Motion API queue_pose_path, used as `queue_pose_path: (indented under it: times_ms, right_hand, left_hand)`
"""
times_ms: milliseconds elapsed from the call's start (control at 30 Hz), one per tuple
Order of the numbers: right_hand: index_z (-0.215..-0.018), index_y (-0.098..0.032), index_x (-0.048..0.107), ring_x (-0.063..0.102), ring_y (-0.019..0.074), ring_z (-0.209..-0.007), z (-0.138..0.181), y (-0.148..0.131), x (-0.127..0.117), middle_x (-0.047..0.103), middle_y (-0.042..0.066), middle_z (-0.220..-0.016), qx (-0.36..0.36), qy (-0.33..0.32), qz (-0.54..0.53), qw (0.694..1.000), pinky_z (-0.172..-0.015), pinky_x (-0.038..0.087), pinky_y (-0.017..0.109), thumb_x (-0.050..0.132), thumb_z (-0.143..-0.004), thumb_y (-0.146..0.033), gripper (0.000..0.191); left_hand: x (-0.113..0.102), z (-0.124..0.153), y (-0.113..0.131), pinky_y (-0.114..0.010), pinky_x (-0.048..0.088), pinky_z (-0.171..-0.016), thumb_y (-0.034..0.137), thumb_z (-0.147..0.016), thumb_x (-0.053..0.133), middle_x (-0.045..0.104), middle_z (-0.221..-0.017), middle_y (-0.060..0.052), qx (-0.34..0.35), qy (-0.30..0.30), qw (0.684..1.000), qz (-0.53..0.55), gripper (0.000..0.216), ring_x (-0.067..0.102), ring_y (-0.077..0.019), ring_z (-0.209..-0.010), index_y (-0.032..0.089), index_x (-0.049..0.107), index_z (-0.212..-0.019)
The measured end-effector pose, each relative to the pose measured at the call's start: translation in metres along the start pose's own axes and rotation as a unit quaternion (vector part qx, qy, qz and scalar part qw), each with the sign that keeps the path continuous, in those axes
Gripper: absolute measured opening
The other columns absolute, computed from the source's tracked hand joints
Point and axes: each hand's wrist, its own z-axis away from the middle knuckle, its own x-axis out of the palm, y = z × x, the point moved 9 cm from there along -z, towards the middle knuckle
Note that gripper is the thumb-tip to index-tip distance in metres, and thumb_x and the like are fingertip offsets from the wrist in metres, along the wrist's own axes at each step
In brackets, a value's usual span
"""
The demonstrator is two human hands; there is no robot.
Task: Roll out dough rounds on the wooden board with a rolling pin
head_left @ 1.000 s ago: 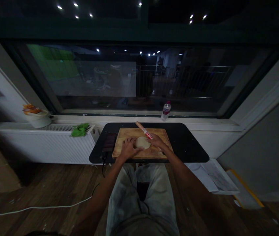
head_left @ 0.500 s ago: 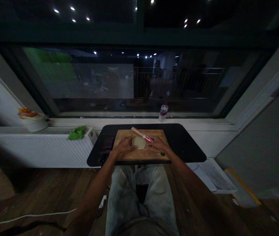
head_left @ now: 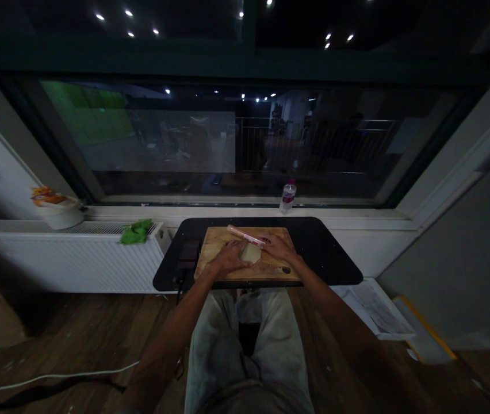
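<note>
Red-marked stick (head_left: 245, 234) turned more crosswise, far end swung left

Both bare arms reach forward and draw together, the left forearm (head_left: 184, 323) slanting in from the lower left and the right forearm (head_left: 329, 299) from the lower right (its near end fades into shadow). The left hand (head_left: 229, 257) is palm down, thumb spread from the fingers; near it, the right hand (head_left: 276, 246) angles inward, back upward, its finger curl too dim to tell.
</note>
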Motion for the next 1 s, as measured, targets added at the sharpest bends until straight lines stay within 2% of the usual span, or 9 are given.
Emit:
queue_pose_path:
  times_ms: [100,233,333,533,700,833,1000]
  right_hand:
    - [-0.132,-0.023,0.086,0.08,0.0307,-0.117,-0.002,0.001,0.005,0.086,0.011,-0.129,-0.014,0.005,-0.009,1.0,-0.106,0.061,0.04,0.079,-0.1,-0.028,0.033]
    - [-0.13,-0.023,0.086,0.079,0.0323,-0.12,-0.006,0.004,0.007,0.086,0.011,-0.129,-0.012,0.011,-0.023,1.0,-0.111,0.061,0.044,0.08,-0.098,-0.027,0.033]
    - [-0.126,-0.022,0.088,0.079,0.0335,-0.121,-0.007,0.007,0.007,0.086,0.011,-0.128,-0.005,0.018,-0.047,0.999,-0.112,0.061,0.046,0.078,-0.096,-0.025,0.032]
    - [-0.127,-0.023,0.087,0.08,0.0313,-0.113,-0.004,0.02,0.002,0.088,0.008,-0.121,0.025,0.05,-0.1,0.993,-0.105,0.063,0.042,0.074,-0.099,-0.031,0.033]
    - [-0.121,-0.021,0.088,0.081,0.0313,-0.107,-0.006,0.035,-0.004,0.088,0.01,-0.114,0.052,0.084,-0.12,0.988,-0.101,0.064,0.044,0.074,-0.099,-0.037,0.03]
    - [-0.124,-0.021,0.088,0.081,0.0308,-0.109,-0.006,0.036,-0.004,0.088,0.01,-0.115,0.037,0.084,-0.136,0.987,-0.103,0.064,0.044,0.075,-0.1,-0.042,0.035]
    - [-0.13,-0.02,0.086,0.081,0.031,-0.111,-0.002,0.036,-0.005,0.088,0.011,-0.12,0.049,0.084,-0.102,0.99,-0.105,0.064,0.044,0.071,-0.103,-0.039,0.036]
  left_hand:
    - [0.0,0.002,-0.001,-0.055,0.037,-0.138,0.06,-0.096,0.083,0.055,-0.177,-0.016,0.012,-0.004,1.0,-0.006,0.092,0.05,-0.0389,-0.164,0.023,0.052,-0.174]
    - [0.008,0.001,0.001,-0.057,0.029,-0.142,0.068,-0.099,0.079,0.045,-0.185,-0.012,0.042,-0.013,0.999,-0.009,0.092,0.039,-0.0372,-0.172,0.03,0.049,-0.177]
    - [0.014,-0.002,0.004,-0.057,0.028,-0.143,0.072,-0.102,0.074,0.044,-0.186,-0.012,0.072,-0.018,0.997,-0.02,0.089,0.039,-0.0356,-0.173,0.031,0.05,-0.177]
    - [0.02,-0.012,0.019,-0.056,0.031,-0.142,0.077,-0.107,0.064,0.04,-0.188,-0.011,0.163,0.001,0.985,-0.057,0.088,0.037,-0.0341,-0.174,0.031,0.045,-0.18]
    - [0.028,-0.021,0.026,-0.053,0.035,-0.14,0.069,-0.112,0.062,0.049,-0.183,-0.01,0.206,0.003,0.975,-0.077,0.067,0.045,-0.0327,-0.169,0.032,0.064,-0.167]
    - [0.031,-0.023,0.027,-0.054,0.04,-0.137,0.066,-0.113,0.061,0.054,-0.179,-0.011,0.199,0.008,0.975,-0.093,0.062,0.051,-0.0332,-0.165,0.032,0.068,-0.164]
    - [0.031,-0.022,0.032,-0.054,0.041,-0.137,0.064,-0.114,0.059,0.06,-0.174,-0.011,0.18,0.002,0.979,-0.1,0.06,0.054,-0.0324,-0.162,0.031,0.067,-0.164]
